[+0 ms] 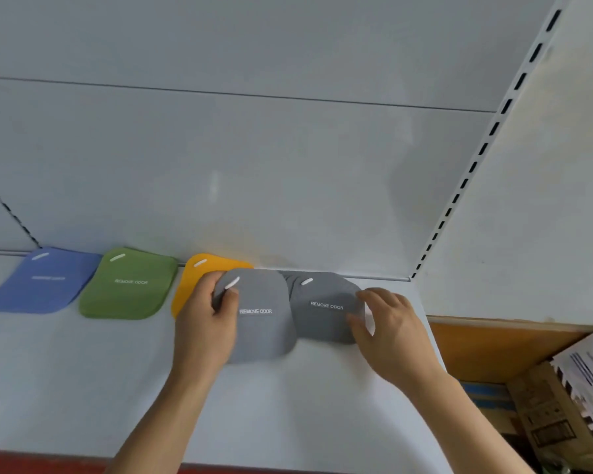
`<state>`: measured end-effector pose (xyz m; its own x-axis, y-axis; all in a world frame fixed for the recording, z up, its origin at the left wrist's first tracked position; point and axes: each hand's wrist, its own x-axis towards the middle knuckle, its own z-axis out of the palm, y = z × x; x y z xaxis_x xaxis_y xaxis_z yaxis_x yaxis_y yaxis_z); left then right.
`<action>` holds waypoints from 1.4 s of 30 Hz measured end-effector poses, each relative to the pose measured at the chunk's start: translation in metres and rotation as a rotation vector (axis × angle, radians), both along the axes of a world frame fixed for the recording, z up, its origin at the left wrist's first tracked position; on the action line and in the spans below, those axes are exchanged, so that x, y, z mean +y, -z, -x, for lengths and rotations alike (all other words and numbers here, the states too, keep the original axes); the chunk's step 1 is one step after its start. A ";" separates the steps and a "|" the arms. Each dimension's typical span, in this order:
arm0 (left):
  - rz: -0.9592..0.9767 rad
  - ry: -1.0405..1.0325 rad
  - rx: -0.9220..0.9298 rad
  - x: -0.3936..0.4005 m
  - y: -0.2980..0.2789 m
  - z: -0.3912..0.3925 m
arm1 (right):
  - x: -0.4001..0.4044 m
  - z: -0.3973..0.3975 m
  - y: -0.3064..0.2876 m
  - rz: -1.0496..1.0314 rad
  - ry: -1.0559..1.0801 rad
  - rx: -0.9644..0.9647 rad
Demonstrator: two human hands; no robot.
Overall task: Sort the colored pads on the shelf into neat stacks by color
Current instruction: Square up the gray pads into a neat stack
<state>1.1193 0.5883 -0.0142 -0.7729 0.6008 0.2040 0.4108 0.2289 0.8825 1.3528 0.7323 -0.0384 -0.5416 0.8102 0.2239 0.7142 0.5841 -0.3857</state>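
- White metal shelf (pixel 83 371) with a pale back panel and a slotted upright at right; red front edge at the bottom.
- Loose grey pad (pixel 264 323) lies mid-shelf, overlapping the yellow pad (pixel 194 275) on its left and touching the grey stack (pixel 326 306) on its right.
- Left hand (pixel 206 323) has its grip clamped on the loose grey pad's left edge, thumb on top near the white loop.
- Right hand (pixel 387 326) touches the grey stack's right edge, fingers loosely bent; cannot tell whether they grip it or only steady it.
- Step, as I judge it: the last grey pad is going onto the grey stack.
- Next move calls for lifting the pad clear of the yellow one, carrying it right, and squaring its edges over the stack.
- Green pad (pixel 127 285) and blue pad (pixel 45 282) sit further left along the back, just beside each other, looking sorted.
- Cardboard boxes (pixel 562 398) lower right, off the shelf.
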 end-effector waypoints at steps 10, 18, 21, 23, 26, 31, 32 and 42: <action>-0.028 0.092 -0.150 -0.008 0.006 -0.004 | 0.009 0.023 0.000 0.076 0.054 -0.008; -0.069 0.093 -0.242 -0.010 0.002 -0.001 | 0.008 0.023 0.003 -0.100 0.046 0.307; -0.089 0.086 -0.299 -0.009 -0.001 -0.001 | 0.001 0.009 -0.020 -0.013 0.043 0.399; -0.131 0.086 -0.319 -0.006 -0.003 0.000 | -0.004 -0.001 -0.036 0.025 0.036 0.435; -0.206 0.102 -0.348 -0.001 -0.008 0.003 | -0.013 -0.014 -0.061 0.049 0.003 0.475; -0.206 0.244 -0.529 0.001 -0.023 -0.008 | -0.031 -0.012 -0.091 0.265 -0.129 0.416; -0.194 0.293 -0.578 0.002 -0.025 -0.015 | -0.035 -0.004 -0.089 0.278 -0.143 0.392; -0.185 0.477 -0.593 -0.006 -0.025 -0.044 | -0.052 0.033 -0.051 0.144 -0.059 0.379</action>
